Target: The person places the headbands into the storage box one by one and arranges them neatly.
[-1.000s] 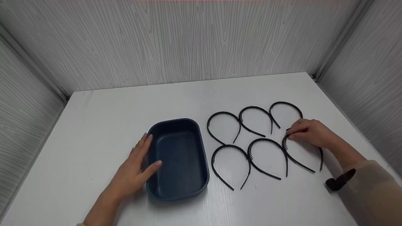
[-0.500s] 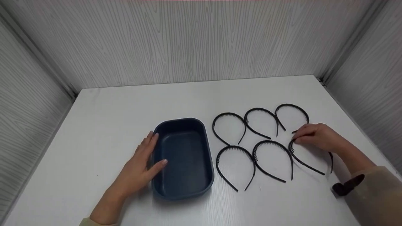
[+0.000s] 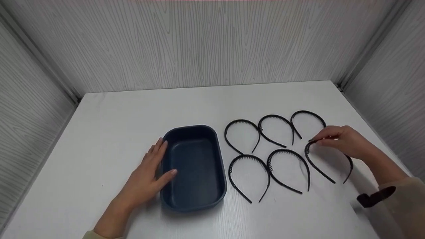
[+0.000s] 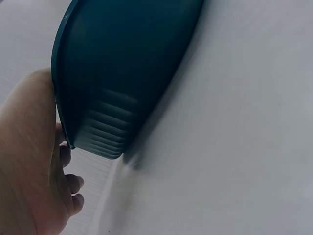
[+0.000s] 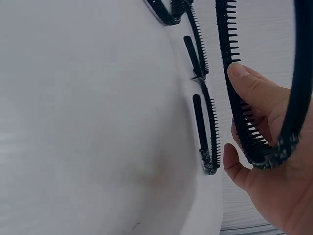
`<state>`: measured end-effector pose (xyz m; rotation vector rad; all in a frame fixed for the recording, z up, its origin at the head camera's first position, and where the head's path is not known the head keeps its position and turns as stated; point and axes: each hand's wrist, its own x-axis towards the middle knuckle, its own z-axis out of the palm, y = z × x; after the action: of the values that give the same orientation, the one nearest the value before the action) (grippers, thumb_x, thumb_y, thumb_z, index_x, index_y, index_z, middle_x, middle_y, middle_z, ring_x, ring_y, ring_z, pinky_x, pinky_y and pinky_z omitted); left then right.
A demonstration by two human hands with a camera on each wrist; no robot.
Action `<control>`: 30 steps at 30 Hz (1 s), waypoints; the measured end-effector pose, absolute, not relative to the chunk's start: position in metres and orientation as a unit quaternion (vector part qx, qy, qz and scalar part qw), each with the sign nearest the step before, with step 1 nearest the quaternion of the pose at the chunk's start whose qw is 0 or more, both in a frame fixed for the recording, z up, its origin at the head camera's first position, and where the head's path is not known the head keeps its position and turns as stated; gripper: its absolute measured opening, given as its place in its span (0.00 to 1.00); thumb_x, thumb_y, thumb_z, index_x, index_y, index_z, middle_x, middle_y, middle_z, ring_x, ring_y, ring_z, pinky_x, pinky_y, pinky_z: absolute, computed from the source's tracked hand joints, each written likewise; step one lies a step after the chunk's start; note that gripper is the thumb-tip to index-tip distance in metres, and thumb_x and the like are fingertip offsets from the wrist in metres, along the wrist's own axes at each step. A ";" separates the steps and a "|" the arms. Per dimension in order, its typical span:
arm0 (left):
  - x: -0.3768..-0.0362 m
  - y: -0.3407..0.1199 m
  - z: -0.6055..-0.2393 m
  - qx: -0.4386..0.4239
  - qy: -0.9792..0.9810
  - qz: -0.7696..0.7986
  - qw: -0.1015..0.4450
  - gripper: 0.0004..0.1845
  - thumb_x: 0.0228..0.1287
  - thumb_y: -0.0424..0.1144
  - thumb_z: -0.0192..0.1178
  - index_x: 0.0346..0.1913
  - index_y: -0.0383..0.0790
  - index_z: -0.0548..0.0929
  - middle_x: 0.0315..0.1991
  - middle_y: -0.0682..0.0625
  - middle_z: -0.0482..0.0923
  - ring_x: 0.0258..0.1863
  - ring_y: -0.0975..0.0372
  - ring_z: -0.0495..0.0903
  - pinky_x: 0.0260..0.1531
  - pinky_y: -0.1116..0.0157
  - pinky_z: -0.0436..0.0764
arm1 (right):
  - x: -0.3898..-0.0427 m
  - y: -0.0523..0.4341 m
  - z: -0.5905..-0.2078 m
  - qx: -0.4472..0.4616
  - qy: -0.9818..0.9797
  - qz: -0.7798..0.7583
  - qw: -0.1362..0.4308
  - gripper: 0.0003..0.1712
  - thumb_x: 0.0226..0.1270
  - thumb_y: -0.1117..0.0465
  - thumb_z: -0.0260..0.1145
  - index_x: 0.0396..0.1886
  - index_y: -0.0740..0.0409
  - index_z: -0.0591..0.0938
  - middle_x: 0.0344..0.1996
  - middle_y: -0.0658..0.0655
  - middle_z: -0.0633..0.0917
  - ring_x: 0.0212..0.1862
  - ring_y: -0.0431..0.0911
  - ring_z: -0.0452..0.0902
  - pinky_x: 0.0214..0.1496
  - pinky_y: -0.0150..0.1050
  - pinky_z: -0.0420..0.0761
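My right hand (image 3: 350, 142) pinches a black toothed headband (image 3: 320, 169) near the top of its arch, thumb against fingers. That headband is tilted up off the table, and its teeth show between thumb and fingers in the right wrist view, where the hand (image 5: 274, 112) surrounds its curve. My left hand (image 3: 146, 179) rests along the left wall of a dark blue rectangular tub (image 3: 191, 205), thumb reaching over the rim, other fingers fairly straight. From the left wrist, fingertips (image 4: 74, 183) sit loosely outside the tub's ridged wall (image 4: 105, 127). Nothing lies inside the tub.
Several matching headbands lie in two rows right of the tub, among them one at the front left (image 3: 249, 156) and one at the back right (image 3: 307, 112). Grey wood-grain panels (image 3: 206, 43) stand behind and beside the white table (image 3: 132, 109).
The right hand has raised the front right headband, and its ends have shifted clear of the neighbouring headband. The head view swung slightly left; the left hand stays at the tub.
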<state>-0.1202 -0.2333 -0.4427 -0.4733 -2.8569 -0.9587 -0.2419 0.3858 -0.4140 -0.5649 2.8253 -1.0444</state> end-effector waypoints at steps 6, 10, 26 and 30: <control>-0.119 -0.232 -0.445 -0.151 -0.934 -0.320 0.047 0.47 0.78 0.61 0.58 0.88 0.49 0.48 0.88 0.49 0.41 0.85 0.45 0.47 0.79 0.40 0.50 | -0.241 0.364 -0.393 -0.199 0.912 -0.358 0.031 0.11 0.76 0.60 0.71 0.54 0.54 0.92 0.49 0.52 0.88 0.47 0.36 0.83 0.45 0.27 0.79; -0.120 -0.233 -0.447 -0.151 -0.932 -0.325 0.055 0.47 0.78 0.60 0.58 0.88 0.50 0.48 0.88 0.50 0.41 0.84 0.45 0.48 0.78 0.39 0.53 | -0.240 0.339 -0.377 -0.215 0.904 -0.368 0.024 0.10 0.77 0.59 0.71 0.53 0.50 0.93 0.49 0.52 0.88 0.46 0.39 0.82 0.43 0.29 0.80; -0.122 -0.232 -0.451 -0.144 -0.919 -0.366 0.041 0.46 0.78 0.55 0.61 0.88 0.54 0.47 0.88 0.58 0.37 0.85 0.54 0.45 0.78 0.39 0.54 | -0.242 0.240 -0.344 -0.269 0.873 -0.406 -0.026 0.08 0.75 0.58 0.73 0.48 0.43 0.94 0.45 0.47 0.89 0.43 0.44 0.78 0.40 0.34 0.76; -0.122 -0.232 -0.452 -0.143 -0.916 -0.372 0.041 0.46 0.79 0.54 0.61 0.88 0.55 0.46 0.88 0.58 0.37 0.85 0.54 0.45 0.78 0.39 0.54 | -0.243 0.221 -0.343 -0.279 0.863 -0.421 -0.024 0.08 0.75 0.58 0.73 0.49 0.44 0.94 0.45 0.47 0.89 0.44 0.44 0.79 0.42 0.35 0.78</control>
<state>-0.1224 -0.2321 -0.4517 -0.4370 -2.8055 -1.1383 -0.2431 0.2206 -0.3433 -0.8899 2.7524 -1.3422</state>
